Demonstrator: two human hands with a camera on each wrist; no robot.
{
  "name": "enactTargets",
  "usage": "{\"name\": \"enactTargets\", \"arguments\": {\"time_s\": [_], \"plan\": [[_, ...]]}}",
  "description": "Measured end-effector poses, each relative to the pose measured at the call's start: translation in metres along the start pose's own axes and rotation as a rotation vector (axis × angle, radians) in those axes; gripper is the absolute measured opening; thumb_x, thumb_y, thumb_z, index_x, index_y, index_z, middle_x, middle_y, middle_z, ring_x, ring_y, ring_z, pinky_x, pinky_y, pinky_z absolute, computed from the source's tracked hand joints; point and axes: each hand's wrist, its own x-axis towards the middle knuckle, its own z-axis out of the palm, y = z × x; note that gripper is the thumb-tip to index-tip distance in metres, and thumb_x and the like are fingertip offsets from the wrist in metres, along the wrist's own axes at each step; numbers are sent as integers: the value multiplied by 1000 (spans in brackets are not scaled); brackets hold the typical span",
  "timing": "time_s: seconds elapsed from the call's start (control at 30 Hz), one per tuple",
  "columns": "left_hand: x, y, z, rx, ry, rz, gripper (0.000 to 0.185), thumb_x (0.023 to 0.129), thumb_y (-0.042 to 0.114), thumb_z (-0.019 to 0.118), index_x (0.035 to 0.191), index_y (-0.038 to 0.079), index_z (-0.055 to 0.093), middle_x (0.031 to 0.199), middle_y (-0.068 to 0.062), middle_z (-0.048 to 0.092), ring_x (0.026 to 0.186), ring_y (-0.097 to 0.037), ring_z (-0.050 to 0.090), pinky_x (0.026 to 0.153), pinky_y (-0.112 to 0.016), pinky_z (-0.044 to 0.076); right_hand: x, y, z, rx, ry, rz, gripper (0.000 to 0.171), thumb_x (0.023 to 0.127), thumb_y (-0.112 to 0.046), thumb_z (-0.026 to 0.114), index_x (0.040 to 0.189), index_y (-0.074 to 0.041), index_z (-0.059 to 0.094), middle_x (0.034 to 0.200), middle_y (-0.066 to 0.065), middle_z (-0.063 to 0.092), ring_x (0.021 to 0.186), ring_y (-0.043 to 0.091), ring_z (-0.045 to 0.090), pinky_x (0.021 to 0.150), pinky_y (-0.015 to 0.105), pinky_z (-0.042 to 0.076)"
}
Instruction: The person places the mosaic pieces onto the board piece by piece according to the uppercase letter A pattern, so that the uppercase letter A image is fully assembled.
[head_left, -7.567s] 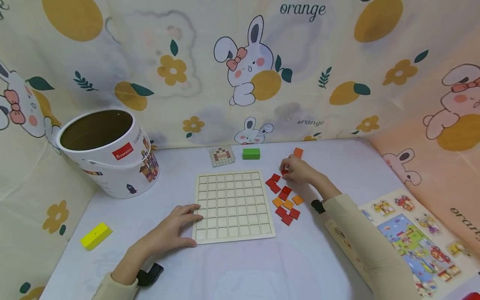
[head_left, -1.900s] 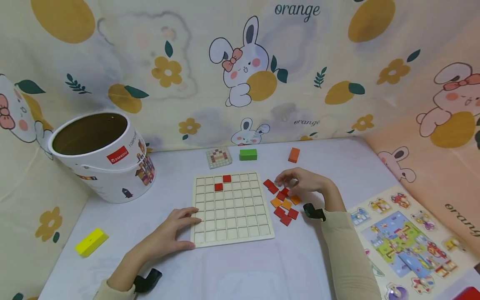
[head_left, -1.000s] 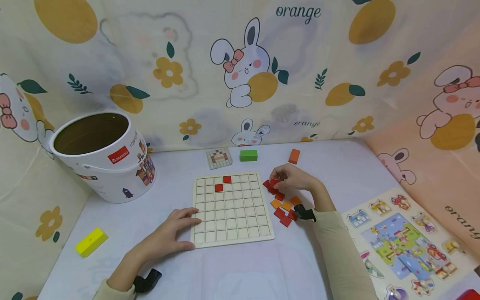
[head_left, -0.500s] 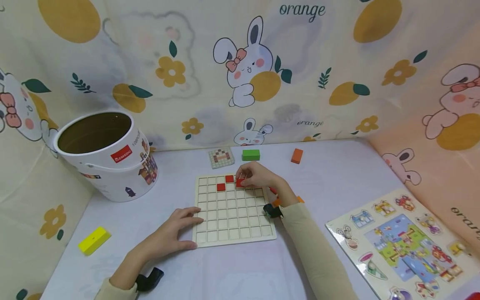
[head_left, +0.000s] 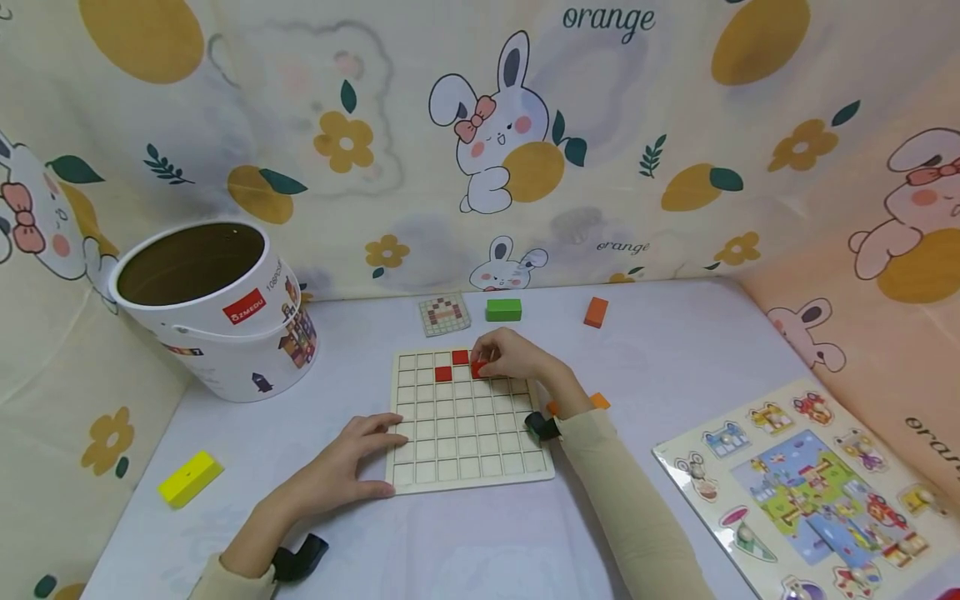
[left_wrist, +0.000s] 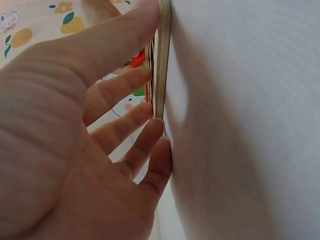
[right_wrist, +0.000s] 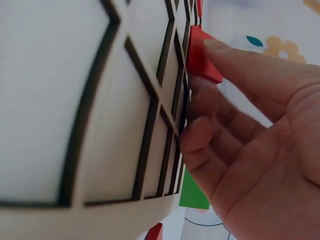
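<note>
A pale gridded board (head_left: pixel 465 450) lies on the white table, with one red tile (head_left: pixel 460 357) in its top row and another red tile (head_left: pixel 443 374) one row lower, to the left. My right hand (head_left: pixel 513 354) pinches a third red tile (right_wrist: pixel 202 55) between thumb and fingers, tilted against the grid near the upper right. Whether it sits in a cell cannot be told. Along the board's left edge rest the extended fingertips and thumb of my left hand (head_left: pixel 341 462). My right forearm covers most of the loose tiles; an orange tile (head_left: pixel 599 401) shows past it.
Behind the board are a small pattern card (head_left: pixel 444 314), a green block (head_left: pixel 503 310) and an orange block (head_left: pixel 596 312). A white bucket (head_left: pixel 225 358) stands at the left, near a yellow block (head_left: pixel 190 479). A picture puzzle (head_left: pixel 720 479) lies at the right.
Two red tiles have come onto the bare board. My right hand has taken another from the loose tiles and moved left over the grid. The left hand has stayed at the board's edge.
</note>
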Motion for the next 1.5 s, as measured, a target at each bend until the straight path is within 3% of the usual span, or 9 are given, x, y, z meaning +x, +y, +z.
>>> {"name": "enactTargets", "arguments": {"time_s": [0.23,0.6,0.77,1.07,1.27,1.5], "plan": [[0,1,0,2,7,3,61,78,32,85,133,17,63,155,-5,39,140,-30,35,112,-53,35,-2,-4,-1,-74,30,37,10,91,-4,70,100,-2,74,82,3,64,76,16,53,67,26,47],[-1,1,0,9,3,16,61,80,38,83,134,18,63,154,-7,40,139,-33,36,110,-56,35,-4,-7,0,-108,55,52,4,87,-2,74,90,0,72,76,2,64,71,14,54,64,26,46],[-1,1,0,12,4,14,61,79,37,83,133,18,63,154,-7,40,139,-33,35,111,-55,35,-8,-8,-2,-91,83,91,7,87,-3,75,93,-3,72,80,3,64,76,17,56,68,28,49],[-1,1,0,15,3,16,61,79,38,83,133,17,63,154,-8,40,139,-34,35,110,-56,35,-39,11,-38,-28,149,111,21,90,-2,68,110,1,70,96,10,67,90,25,58,80,36,52],[-1,2,0,21,6,3,62,78,36,84,133,16,63,154,-9,39,140,-34,35,111,-55,35,-67,30,-55,-22,92,146,32,88,2,65,119,-2,67,117,12,66,109,29,58,95,46,51],[-2,2,1,22,14,23,61,79,36,83,132,15,63,154,-10,40,140,-36,35,111,-56,34,-76,38,-52,-33,48,153,35,85,6,63,119,-4,67,111,10,62,102,30,52,85,37,50]]}}
